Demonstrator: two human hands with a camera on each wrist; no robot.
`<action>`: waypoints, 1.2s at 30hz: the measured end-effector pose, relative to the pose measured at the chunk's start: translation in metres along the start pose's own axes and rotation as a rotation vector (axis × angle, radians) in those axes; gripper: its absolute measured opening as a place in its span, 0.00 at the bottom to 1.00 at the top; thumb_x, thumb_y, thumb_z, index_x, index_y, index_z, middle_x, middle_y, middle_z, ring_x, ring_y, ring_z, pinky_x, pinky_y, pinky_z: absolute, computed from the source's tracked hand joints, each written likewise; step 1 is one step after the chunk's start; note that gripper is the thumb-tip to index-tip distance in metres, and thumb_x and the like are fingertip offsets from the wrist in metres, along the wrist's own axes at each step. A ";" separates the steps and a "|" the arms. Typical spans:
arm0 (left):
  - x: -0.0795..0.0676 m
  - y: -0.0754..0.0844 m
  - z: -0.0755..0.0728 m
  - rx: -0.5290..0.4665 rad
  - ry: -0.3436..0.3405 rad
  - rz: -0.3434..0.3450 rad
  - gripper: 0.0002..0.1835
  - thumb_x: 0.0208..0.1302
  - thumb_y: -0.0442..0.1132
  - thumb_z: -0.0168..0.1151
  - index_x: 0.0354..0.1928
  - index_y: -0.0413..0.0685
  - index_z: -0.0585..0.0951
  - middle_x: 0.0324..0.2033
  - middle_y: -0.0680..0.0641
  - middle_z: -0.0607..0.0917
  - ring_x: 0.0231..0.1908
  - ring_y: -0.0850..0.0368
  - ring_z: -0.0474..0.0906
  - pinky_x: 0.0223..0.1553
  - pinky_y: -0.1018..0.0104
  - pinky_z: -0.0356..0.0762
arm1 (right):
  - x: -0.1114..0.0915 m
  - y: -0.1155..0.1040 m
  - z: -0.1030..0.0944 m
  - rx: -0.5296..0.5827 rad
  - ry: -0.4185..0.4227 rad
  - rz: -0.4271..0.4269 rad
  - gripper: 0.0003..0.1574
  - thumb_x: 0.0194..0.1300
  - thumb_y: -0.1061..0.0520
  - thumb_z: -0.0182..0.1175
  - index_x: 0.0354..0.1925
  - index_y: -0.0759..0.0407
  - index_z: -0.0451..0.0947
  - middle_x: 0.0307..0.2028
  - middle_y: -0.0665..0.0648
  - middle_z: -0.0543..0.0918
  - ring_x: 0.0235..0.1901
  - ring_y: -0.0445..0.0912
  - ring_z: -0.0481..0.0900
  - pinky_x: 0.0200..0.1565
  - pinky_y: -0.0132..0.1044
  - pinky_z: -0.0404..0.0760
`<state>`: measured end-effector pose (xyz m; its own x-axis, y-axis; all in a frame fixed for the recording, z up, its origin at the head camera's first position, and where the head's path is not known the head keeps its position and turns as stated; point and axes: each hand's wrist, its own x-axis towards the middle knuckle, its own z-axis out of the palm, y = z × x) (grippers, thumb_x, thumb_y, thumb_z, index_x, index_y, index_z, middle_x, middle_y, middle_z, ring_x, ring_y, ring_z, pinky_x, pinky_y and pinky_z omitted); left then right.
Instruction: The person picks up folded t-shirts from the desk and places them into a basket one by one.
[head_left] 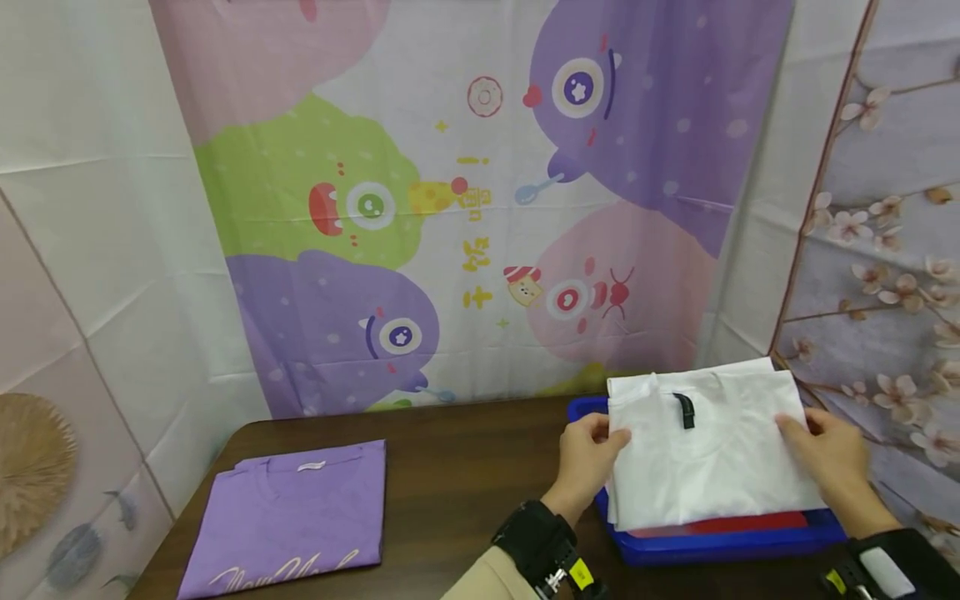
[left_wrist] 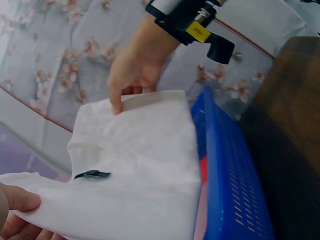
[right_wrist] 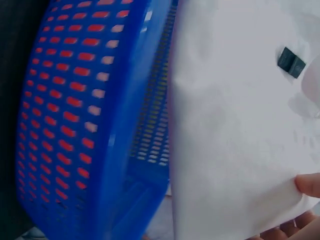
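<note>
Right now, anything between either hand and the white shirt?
Nothing visible: the left hand and right hand each pinch a side edge of the white shirt directly, over the blue basket.

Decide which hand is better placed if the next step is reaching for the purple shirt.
Likely the left hand: it is nearer the folded purple shirt, while the right hand is across the blue basket. Both grip the white shirt, though, so either would let go first.

A beige sleeve covers the left forearm, meeting a black wristband with a silvery metal fitting and yellow label. The right wrist's black strap carries a pale rectangular panel and dark-printed yellow tag.
</note>
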<state>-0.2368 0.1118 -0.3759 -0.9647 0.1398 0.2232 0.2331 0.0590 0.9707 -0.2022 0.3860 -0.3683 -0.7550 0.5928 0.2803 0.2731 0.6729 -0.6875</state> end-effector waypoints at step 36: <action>-0.005 -0.041 0.021 0.222 -0.093 0.133 0.07 0.54 0.33 0.68 0.32 0.35 0.86 0.24 0.42 0.87 0.22 0.74 0.68 0.26 0.81 0.68 | 0.004 0.062 0.020 -0.069 -0.017 0.008 0.28 0.67 0.54 0.54 0.49 0.80 0.72 0.46 0.81 0.76 0.41 0.68 0.75 0.33 0.42 0.69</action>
<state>-0.2389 0.1300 -0.4183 -0.9109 0.2500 0.3284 0.3881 0.2479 0.8877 -0.2007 0.4212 -0.4230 -0.7626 0.5908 0.2633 0.3189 0.6975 -0.6417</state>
